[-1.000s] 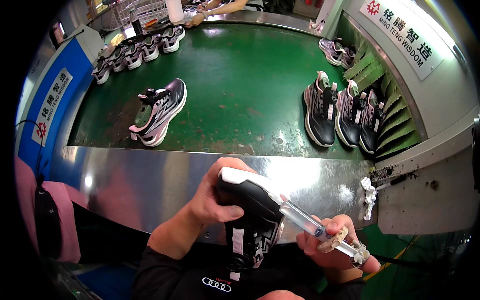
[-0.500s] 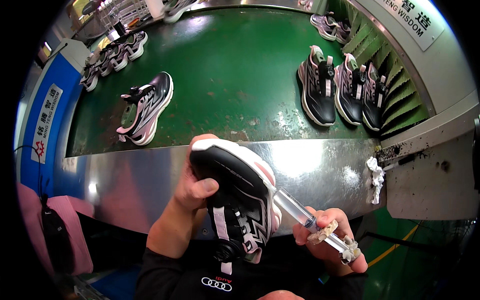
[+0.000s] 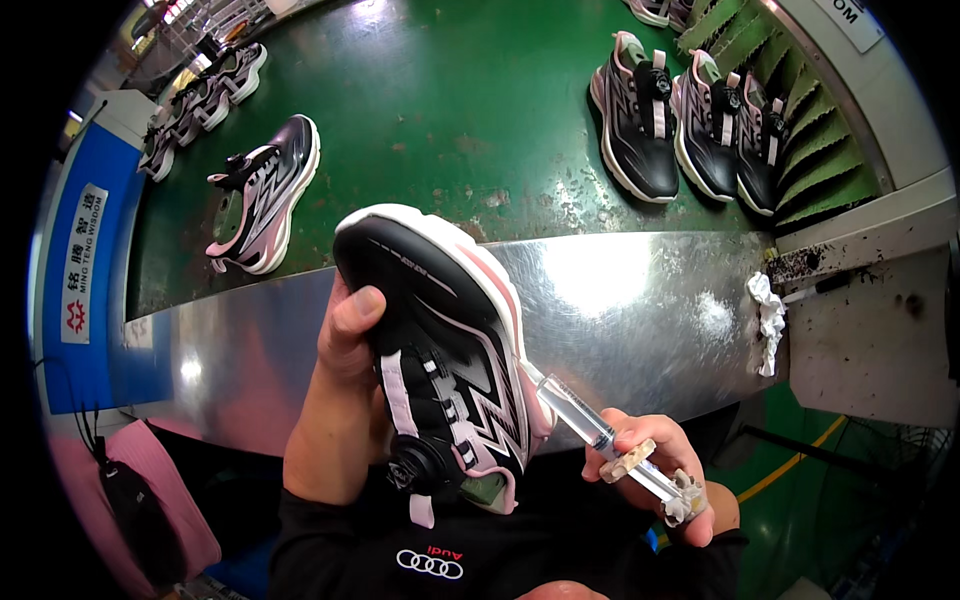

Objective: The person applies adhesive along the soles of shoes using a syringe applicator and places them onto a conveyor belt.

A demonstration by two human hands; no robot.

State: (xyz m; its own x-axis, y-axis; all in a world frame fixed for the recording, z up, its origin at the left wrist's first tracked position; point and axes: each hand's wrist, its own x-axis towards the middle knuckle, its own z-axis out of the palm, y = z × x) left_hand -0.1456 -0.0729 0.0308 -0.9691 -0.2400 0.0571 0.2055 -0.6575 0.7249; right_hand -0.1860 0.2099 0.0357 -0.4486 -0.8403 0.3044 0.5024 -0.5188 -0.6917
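Note:
A black sneaker (image 3: 440,330) with pink trim and a white sole is held up in front of me, toe pointing away. My left hand (image 3: 350,335) grips it from its left side, thumb on the upper and the other fingers hidden beneath. My right hand (image 3: 665,465) is closed around a clear syringe (image 3: 578,412), whose flange and plunger end are wrapped in lumpy, pale tape. The syringe's tip touches or nearly touches the seam between the shoe's upper and sole, on the right side.
Beyond a metal ledge (image 3: 640,330) lies a green belt (image 3: 440,130). One sneaker (image 3: 265,195) lies at its left, several sneakers (image 3: 205,105) at the far left, and more sneakers (image 3: 635,120) at the right near green flaps (image 3: 825,160). Crumpled white tissue (image 3: 768,320) sits on the ledge's right end.
The held sneaker has shifted left and turned a little, showing more of its right side. The syringe has followed it along the sole seam toward me. My view has tilted slightly too.

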